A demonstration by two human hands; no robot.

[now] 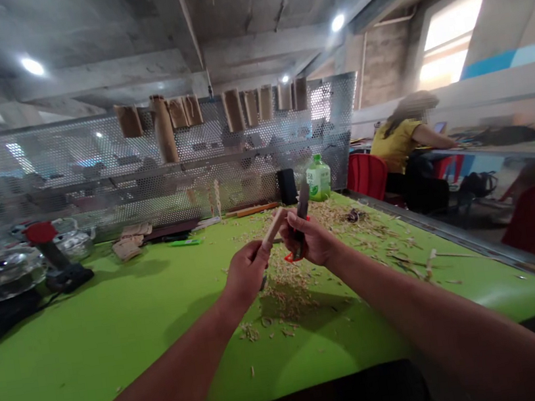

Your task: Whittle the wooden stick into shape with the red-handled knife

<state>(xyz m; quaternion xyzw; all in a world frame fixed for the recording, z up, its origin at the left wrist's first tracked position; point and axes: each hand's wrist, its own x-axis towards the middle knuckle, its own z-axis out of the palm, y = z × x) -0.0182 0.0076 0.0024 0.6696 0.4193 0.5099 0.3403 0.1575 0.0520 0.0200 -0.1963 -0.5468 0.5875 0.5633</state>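
A pale wooden stick [271,230] is gripped by the left hand [248,273], a red-handled steel knife [303,201] by the right hand [310,237], above wood shavings [286,297] on a green table [95,357]; a clear plastic bottle [319,178] of pale liquid stands at one o'clock.

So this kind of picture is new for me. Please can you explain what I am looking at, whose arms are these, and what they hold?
This picture comes from a camera worn on a person's head, looking forward and down, so the two arms coming up from the bottom are that person's own. There is no machine here, only bare hands.

The left hand grips a pale wooden stick. The right hand holds a knife with a red handle, its blade pointing up.

Many wood shavings lie on the green table under the hands. Farther away, wooden pieces hang on a metal screen full of small holes. On the right, another person in yellow sits at a separate table.
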